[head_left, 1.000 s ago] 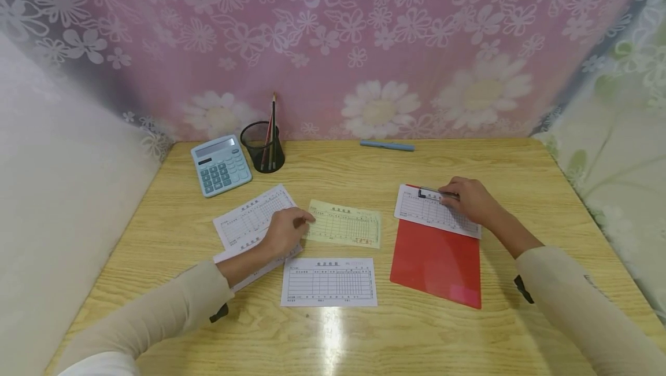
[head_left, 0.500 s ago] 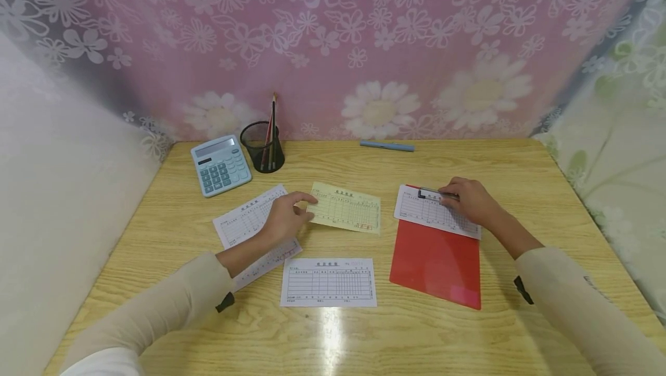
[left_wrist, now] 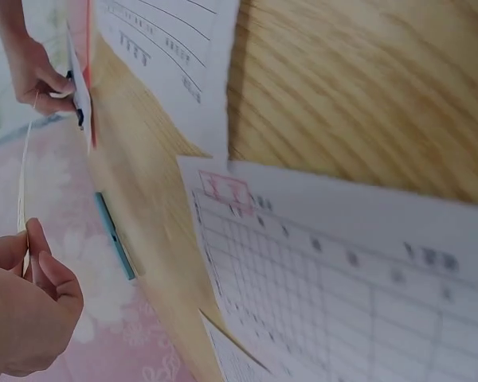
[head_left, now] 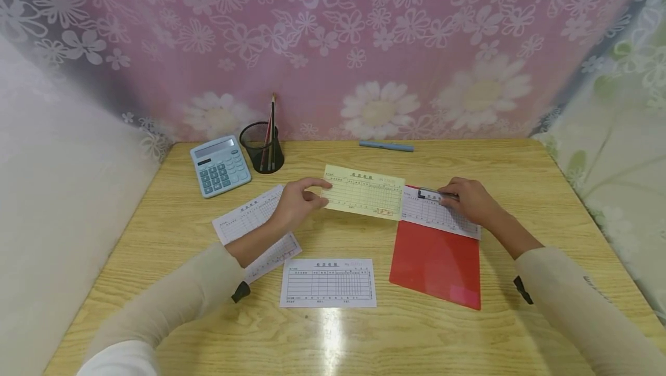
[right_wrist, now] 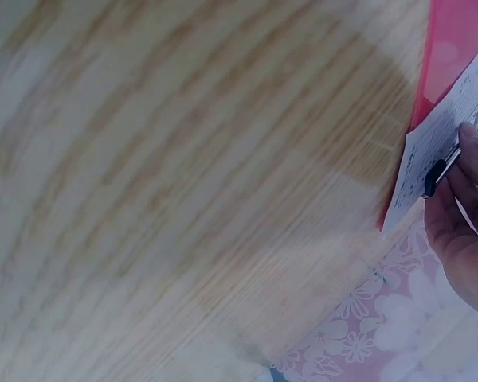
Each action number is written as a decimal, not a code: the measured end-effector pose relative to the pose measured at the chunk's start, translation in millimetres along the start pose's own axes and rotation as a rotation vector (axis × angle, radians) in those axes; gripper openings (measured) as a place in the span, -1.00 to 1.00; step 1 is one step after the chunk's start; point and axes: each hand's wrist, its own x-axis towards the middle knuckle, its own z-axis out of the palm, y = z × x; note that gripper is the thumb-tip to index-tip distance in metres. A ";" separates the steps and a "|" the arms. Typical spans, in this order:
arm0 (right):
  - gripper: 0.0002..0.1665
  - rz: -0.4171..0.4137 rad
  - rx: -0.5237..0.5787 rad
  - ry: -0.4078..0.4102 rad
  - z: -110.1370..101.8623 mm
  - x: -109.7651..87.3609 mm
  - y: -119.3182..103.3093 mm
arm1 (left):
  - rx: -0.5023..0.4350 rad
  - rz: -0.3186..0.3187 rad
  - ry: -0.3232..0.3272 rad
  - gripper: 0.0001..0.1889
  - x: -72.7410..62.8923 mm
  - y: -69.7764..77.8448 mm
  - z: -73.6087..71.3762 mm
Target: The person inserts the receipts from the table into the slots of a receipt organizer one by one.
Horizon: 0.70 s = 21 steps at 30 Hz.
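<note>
Yellow slip | I see the left hand pinching its left edge, presumably leaving the far end free | right hand grips the clip, presumably steadying the red clipboard

Yellow slip: small print I can't read. Left arm hides part of white slips from me.

Right hand: thumb on the clip, fingers curled behind it.
Clip: metal with black ends, lying across the white form.
White form: printed, on the end of the red board nearest the worktop's far edge.
Flowered backdrop: beyond that edge.
</note>
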 end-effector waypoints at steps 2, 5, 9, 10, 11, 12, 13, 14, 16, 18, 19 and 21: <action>-0.64 0.003 0.003 0.001 0.3 0.2 0.4 | -0.019 0.002 -0.016 -0.69 2.5 2.6 7.2; -0.65 0.003 0.018 0.004 0.0 0.6 0.8 | -0.045 0.000 -0.048 -0.68 7.2 5.6 21.5; -0.67 -0.020 0.036 0.017 -0.6 1.0 1.6 | -0.038 0.021 -0.089 -0.69 14.5 8.3 44.8; -0.68 -0.027 0.036 0.019 -0.6 1.0 1.9 | -0.026 0.028 -0.093 -0.69 16.4 8.4 51.0; -0.69 -0.032 0.037 0.020 -0.6 1.0 2.2 | -0.012 0.032 -0.097 -0.70 18.1 8.6 57.2; -0.69 -0.034 0.036 0.020 -0.5 0.8 2.5 | 0.000 0.031 -0.099 -0.70 19.6 9.1 63.2; -0.69 -0.036 0.036 0.019 -0.5 0.7 2.7 | 0.012 0.030 -0.103 -0.70 20.8 9.6 69.0; -0.70 -0.036 0.039 0.017 -0.6 0.6 2.5 | 0.024 0.026 -0.106 -0.71 21.8 9.9 74.8; -0.69 -0.042 0.040 0.017 -1.1 0.7 2.3 | 0.047 0.013 -0.117 -0.71 23.1 11.0 85.8; -0.69 -0.050 0.043 0.020 -1.6 0.8 2.0 | 0.060 -0.002 -0.136 -0.71 23.7 12.8 95.9; -0.69 -0.053 0.043 0.022 -1.8 0.8 1.9 | 0.069 -0.010 -0.144 -0.71 24.2 13.6 100.8; -0.68 -0.060 0.043 0.027 -1.7 1.1 2.2 | 0.089 -0.025 -0.153 -0.69 25.7 15.3 109.9</action>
